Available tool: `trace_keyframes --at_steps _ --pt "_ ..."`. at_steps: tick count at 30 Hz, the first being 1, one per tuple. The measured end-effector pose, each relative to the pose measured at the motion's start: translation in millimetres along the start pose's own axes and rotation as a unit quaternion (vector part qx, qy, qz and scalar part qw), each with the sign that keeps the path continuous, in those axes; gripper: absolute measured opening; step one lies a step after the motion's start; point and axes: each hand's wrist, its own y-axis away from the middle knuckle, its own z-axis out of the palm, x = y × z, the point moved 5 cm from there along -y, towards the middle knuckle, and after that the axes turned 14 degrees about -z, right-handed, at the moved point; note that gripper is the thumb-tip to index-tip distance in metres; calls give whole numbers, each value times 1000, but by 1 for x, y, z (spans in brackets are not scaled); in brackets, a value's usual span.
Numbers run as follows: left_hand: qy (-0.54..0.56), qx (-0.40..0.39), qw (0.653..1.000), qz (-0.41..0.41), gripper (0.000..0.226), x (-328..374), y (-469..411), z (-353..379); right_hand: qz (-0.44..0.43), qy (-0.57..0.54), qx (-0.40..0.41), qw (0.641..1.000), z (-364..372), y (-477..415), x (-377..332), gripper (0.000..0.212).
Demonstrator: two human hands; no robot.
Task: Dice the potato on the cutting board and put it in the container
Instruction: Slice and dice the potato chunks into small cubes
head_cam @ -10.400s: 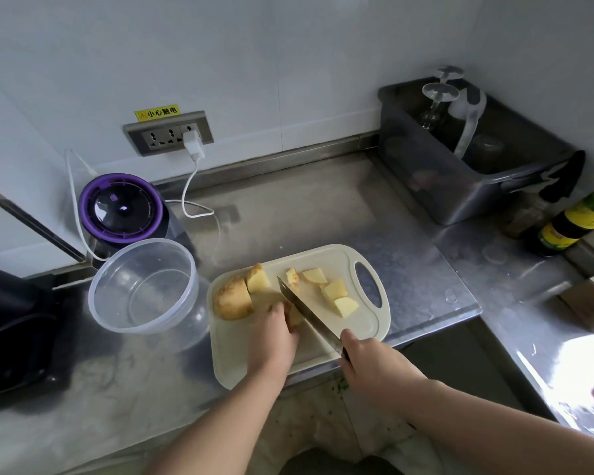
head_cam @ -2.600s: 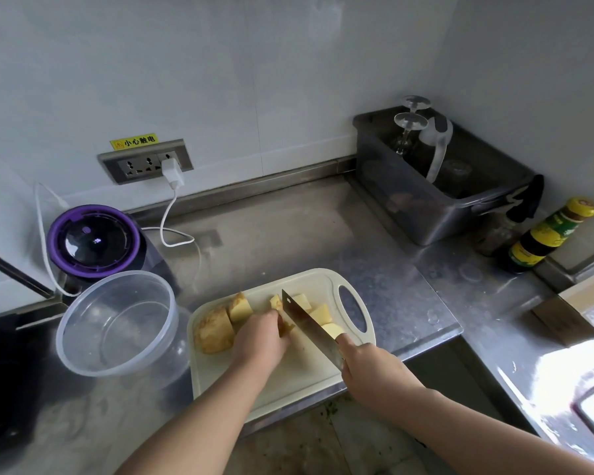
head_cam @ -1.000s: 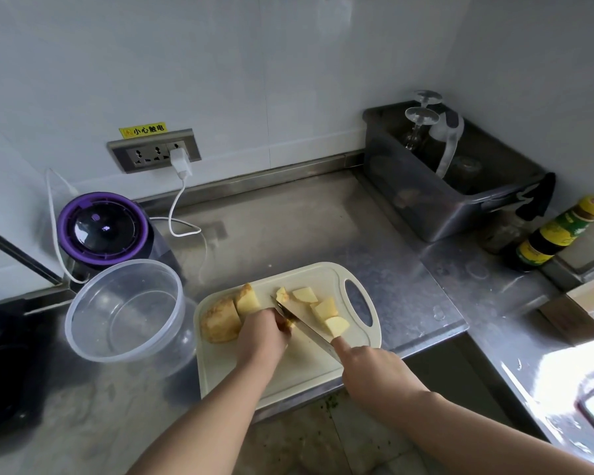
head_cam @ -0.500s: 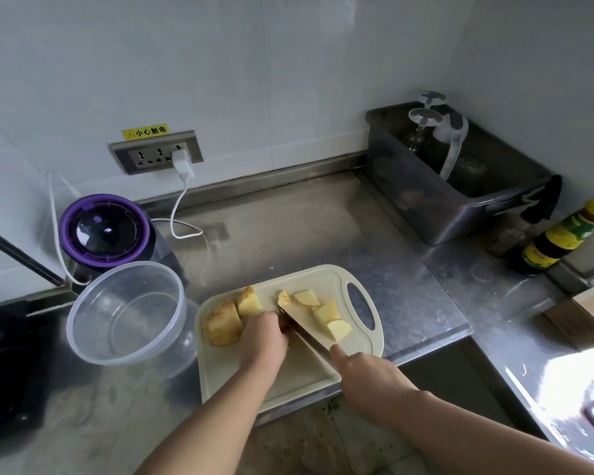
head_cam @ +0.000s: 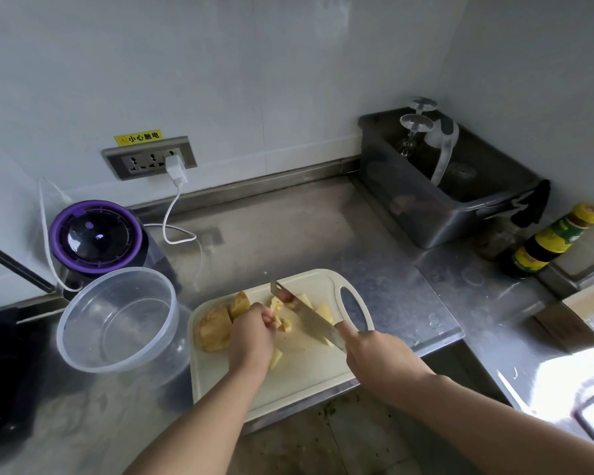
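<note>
- Only two hands and their forearms could be seen of the person, coming in from the lower edge.
- The left hand (head_cam: 251, 341) was bare, its back turned up to me, with the knuckles showing as a rounded row at the far end.
- The right hand (head_cam: 378, 358) was bare too, with a broad back and one finger plainly in sight. The other fingers were tucked out of my view.
- The left forearm (head_cam: 203, 419) was uncovered from the wrist to the edge, and looked smooth and fairly slim.
- The right forearm (head_cam: 494, 423) was likewise uncovered along its whole visible length, and looked thicker toward the lower right corner.
</note>
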Motion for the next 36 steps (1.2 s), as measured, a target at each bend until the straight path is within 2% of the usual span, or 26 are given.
trace_keyframes --at_steps 3,7,9,13,19,24,30,32,36 --pt "12 0 999 47 9 2 3 -5 12 -13 21 1000 -7 0 9 39" --pt "-65 -158 980 103 16 5 3 18 7 -11 47 999 -11 -1 15 36" --pt "-84 -190 973 101 17 5 2 25 11 -12 50 999 -11 -2 16 33" --pt "-63 -135 984 96 35 10 -3 16 11 -16 38 999 -9 -1 14 33" --pt "-30 -106 987 120 22 5 1 -9 2 -30 34 999 -3 -1 10 34" --pt "-42 -65 991 106 21 -26 14 -29 -8 -40 9 999 12 2 -1 37" --pt "-97 -75 992 32 58 -53 26 -14 -20 -49 -34 998 37 4 -14 34" --pt "-100 -58 993 27 58 -50 25 -8 -19 -56 -36 998 40 3 -14 32" --pt "-102 -43 993 36 44 -41 27 -2 -18 -56 -33 998 42 1 -15 32"
